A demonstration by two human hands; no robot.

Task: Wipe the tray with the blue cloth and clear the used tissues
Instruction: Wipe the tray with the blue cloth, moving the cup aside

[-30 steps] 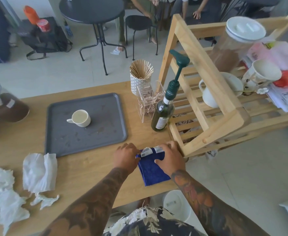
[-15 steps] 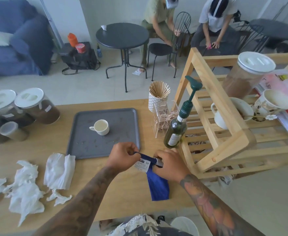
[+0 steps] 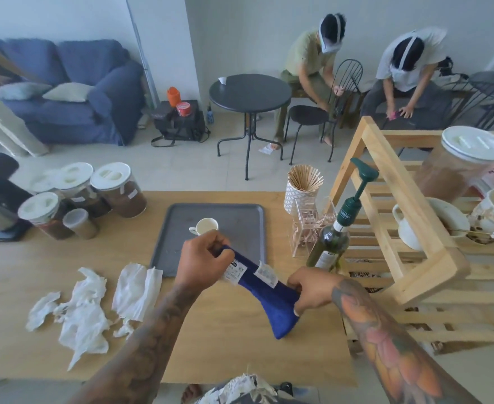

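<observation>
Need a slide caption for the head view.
Both hands stretch the blue cloth above the table, near the gray tray.

Two bare forearms, no sleeves, left forearm [image 3: 140, 345] covered in dark monochrome tattoo work, right forearm [image 3: 391, 348] bearing a large floral tattoo in orange, pink and green, patterned dark-and-white garment [image 3: 240, 389] at the lower edge, left hand [image 3: 202, 259], right hand [image 3: 310, 290], no gloves.
</observation>
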